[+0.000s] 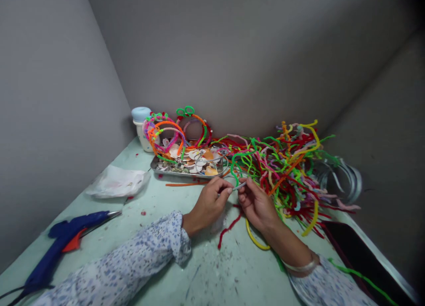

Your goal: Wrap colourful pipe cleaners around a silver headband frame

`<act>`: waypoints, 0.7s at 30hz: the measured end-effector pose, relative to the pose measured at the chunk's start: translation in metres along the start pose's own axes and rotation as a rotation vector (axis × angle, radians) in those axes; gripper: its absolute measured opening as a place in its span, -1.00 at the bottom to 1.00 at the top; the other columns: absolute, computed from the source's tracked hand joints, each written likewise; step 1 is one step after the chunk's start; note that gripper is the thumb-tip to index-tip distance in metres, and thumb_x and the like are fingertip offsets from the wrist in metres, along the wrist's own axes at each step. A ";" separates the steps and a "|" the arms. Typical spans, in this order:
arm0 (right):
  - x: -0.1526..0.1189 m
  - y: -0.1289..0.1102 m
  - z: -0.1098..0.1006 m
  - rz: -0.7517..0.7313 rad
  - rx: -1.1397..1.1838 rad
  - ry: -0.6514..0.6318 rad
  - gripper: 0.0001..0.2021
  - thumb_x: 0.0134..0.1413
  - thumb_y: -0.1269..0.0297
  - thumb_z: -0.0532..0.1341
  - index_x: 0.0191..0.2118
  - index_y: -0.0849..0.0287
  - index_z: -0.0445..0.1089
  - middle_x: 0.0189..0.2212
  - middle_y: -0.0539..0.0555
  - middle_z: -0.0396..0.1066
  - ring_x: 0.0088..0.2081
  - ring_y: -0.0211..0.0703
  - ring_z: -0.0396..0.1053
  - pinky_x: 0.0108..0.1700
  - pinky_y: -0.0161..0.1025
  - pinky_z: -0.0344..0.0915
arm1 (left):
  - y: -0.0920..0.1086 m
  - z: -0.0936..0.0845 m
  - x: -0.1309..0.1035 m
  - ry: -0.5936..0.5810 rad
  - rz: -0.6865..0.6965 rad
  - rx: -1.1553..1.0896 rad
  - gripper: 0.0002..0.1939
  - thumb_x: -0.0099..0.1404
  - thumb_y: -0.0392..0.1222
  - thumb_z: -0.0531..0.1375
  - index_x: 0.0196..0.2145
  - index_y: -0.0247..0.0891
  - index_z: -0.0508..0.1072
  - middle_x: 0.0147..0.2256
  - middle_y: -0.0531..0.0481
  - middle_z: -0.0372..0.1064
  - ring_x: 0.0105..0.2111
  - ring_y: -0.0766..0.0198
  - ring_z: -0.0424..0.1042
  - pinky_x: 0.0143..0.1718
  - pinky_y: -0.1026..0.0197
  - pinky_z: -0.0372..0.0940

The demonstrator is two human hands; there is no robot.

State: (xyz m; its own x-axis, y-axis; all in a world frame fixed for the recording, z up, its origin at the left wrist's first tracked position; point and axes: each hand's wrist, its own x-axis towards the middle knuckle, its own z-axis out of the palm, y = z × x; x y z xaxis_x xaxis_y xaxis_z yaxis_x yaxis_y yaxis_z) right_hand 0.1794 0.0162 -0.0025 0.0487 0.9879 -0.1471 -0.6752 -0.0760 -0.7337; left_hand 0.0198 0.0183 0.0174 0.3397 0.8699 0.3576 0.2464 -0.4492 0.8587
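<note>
My left hand (210, 202) and my right hand (257, 204) are close together above the middle of the table. Between them runs a thin grey band (238, 186), with the fingertips of each hand pinched on it. A green pipe cleaner (234, 164) curves down to the band; whether it is attached is unclear. Just beyond my hands sits a metal tray (186, 174) of shells. Under my right wrist lies a yellow band (254, 239), and a dark red pipe cleaner (229, 230) rests between my forearms.
A blue glue gun (56, 248) lies at the left, near a plastic bag (117, 182). Decorated headbands (166, 135) stand by a lidded jar (142, 129). At right are a pipe cleaner heap (288, 164), grey hoops (348, 182) and a dark phone-like object (361, 257).
</note>
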 end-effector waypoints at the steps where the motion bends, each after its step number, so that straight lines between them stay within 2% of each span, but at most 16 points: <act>1: 0.000 0.000 0.000 -0.002 -0.017 -0.018 -0.70 -0.17 0.11 0.48 -0.35 0.21 0.53 -0.61 -0.05 0.42 -0.58 -0.41 0.32 -0.55 -0.52 0.31 | 0.000 0.000 0.000 0.001 -0.005 0.001 -0.85 0.36 -0.25 0.07 -0.28 -0.28 0.44 -0.28 -0.03 0.34 -0.22 0.22 0.34 -0.13 0.17 0.22; 6: -0.002 0.004 0.001 -0.005 -0.138 -0.111 -0.66 0.01 -0.01 0.35 -0.23 0.17 0.52 -0.58 -0.02 0.45 -0.59 -0.37 0.33 -0.57 -0.47 0.29 | -0.001 0.001 0.002 0.004 -0.015 0.003 -0.85 0.36 -0.26 0.06 -0.32 -0.27 0.41 -0.30 -0.03 0.34 -0.23 0.21 0.33 -0.15 0.18 0.22; 10: -0.004 0.008 0.000 -0.016 -0.244 -0.156 -0.64 0.01 -0.05 0.33 -0.23 0.16 0.48 -0.56 -0.02 0.46 -0.61 -0.34 0.34 -0.59 -0.44 0.25 | 0.000 0.002 0.002 0.038 -0.012 -0.003 -0.83 0.38 -0.25 0.03 -0.32 -0.26 0.39 -0.30 -0.04 0.33 -0.23 0.21 0.33 -0.15 0.17 0.22; 14: -0.005 0.010 -0.002 -0.061 -0.339 -0.189 -0.69 0.05 -0.01 0.31 -0.37 0.16 0.41 -0.55 -0.02 0.45 -0.61 -0.36 0.32 -0.59 -0.45 0.21 | -0.001 0.001 0.004 0.078 -0.034 -0.013 -0.85 0.37 -0.24 0.03 -0.30 -0.26 0.38 -0.30 -0.03 0.32 -0.24 0.20 0.32 -0.15 0.16 0.22; 21: -0.008 0.009 -0.004 -0.095 -0.399 -0.194 -0.78 0.08 0.08 0.31 -0.30 0.14 0.43 -0.54 -0.05 0.42 -0.59 -0.38 0.28 -0.55 -0.45 0.20 | 0.000 0.001 0.004 0.073 -0.060 -0.048 -0.84 0.38 -0.19 0.04 -0.26 -0.25 0.39 -0.27 -0.04 0.35 -0.21 0.20 0.34 -0.12 0.16 0.23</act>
State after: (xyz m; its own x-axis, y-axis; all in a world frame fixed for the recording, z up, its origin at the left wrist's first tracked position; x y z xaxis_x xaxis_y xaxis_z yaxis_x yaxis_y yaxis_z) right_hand 0.1759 0.0074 -0.0103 -0.0676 0.9972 0.0320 -0.3365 0.0074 -0.9417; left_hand 0.0217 0.0216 0.0185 0.2584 0.9082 0.3293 0.2199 -0.3872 0.8954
